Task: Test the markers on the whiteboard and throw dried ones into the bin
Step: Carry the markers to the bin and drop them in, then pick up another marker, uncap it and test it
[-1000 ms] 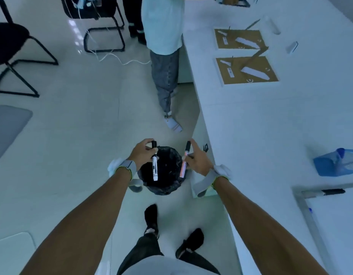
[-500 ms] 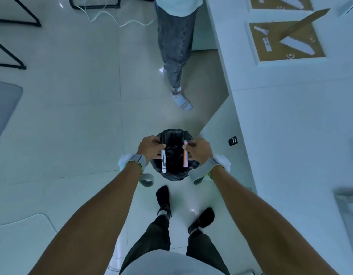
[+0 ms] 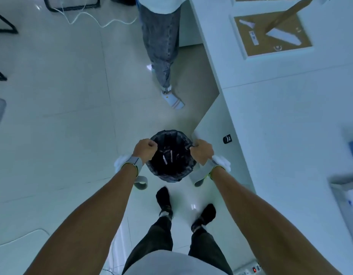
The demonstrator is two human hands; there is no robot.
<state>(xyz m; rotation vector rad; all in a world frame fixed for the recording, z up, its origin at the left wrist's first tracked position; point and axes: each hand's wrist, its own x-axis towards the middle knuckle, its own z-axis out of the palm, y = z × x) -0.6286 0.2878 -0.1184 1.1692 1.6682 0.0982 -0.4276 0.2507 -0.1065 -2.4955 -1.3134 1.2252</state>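
Markers lie at the bottom of the black-lined bin, which stands on the floor just beside the white table. Over its rim (one at each side) the left hand is curled into an empty fist, and the right hand has its fingers closed too, though whether they pinch the liner I cannot tell.

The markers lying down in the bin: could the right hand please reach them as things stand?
Probably yes. The right hand is at the rim of the bin, whose mouth is uncovered, and the markers lie exposed at the bottom. How deep they lie is hard to judge.
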